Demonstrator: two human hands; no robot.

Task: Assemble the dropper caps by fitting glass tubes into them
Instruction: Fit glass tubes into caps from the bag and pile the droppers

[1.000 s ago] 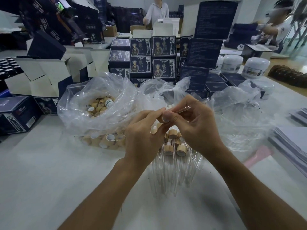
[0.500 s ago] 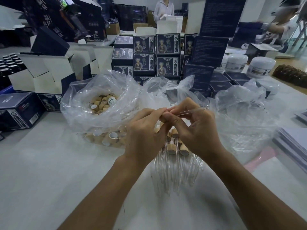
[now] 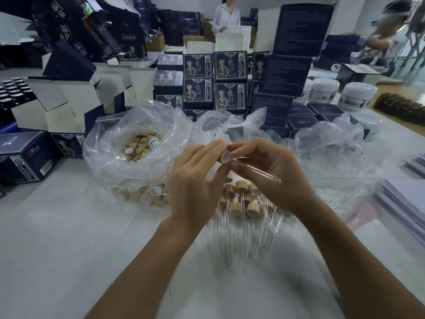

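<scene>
My left hand (image 3: 195,180) pinches a wooden dropper cap (image 3: 225,157) at chest height, its open end facing right. My right hand (image 3: 273,171) holds a clear glass tube (image 3: 257,172) whose upper end sits at the cap's opening; the tube slants down to the right across my palm. Below the hands lies a pile of assembled droppers (image 3: 241,203), wooden caps on top and glass tubes pointing toward me. A clear plastic bag of loose caps (image 3: 140,146) stands to the left.
Another clear plastic bag (image 3: 333,157) lies crumpled to the right. Stacked dark boxes (image 3: 213,81) and white jars (image 3: 356,95) line the back. Open cartons (image 3: 57,104) stand left, a paper stack (image 3: 404,199) right. Two people work in the background.
The glass tube has swung from pointing up-right to slanting down-right, and the cap's open end now shows between my fingertips. Both hands sit slightly lower in view.
</scene>
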